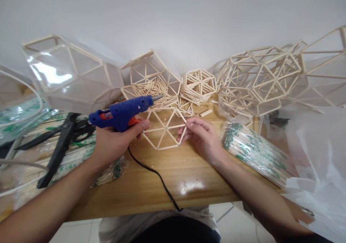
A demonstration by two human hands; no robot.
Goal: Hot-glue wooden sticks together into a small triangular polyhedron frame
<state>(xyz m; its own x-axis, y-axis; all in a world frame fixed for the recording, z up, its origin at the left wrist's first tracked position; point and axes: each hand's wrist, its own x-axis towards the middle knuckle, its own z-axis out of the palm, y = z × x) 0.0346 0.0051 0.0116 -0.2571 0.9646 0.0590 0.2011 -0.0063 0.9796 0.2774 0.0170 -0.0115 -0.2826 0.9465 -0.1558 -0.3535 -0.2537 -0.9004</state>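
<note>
My left hand (115, 140) is closed around a blue glue gun (127, 110) with an orange trigger. The gun's metal nozzle points right, and its black cord trails down over the table. Thumb and fingers of that same hand also reach the left corner of a hexagon of wooden sticks (165, 128), with spokes meeting at its centre. At the hexagon's right side, my right hand (201, 136) pinches the frame between thumb and fingers. The hexagon is held tilted above the wooden table (194, 171).
Stick frames stand along the wall, including a film-covered one (78, 73) and a large pile (259, 77). Short sticks (151, 88) fill one open frame. A stack of hexagons (200, 86) sits behind. Packaged sticks (254, 151) lie right; black cutters (61, 145) lie left.
</note>
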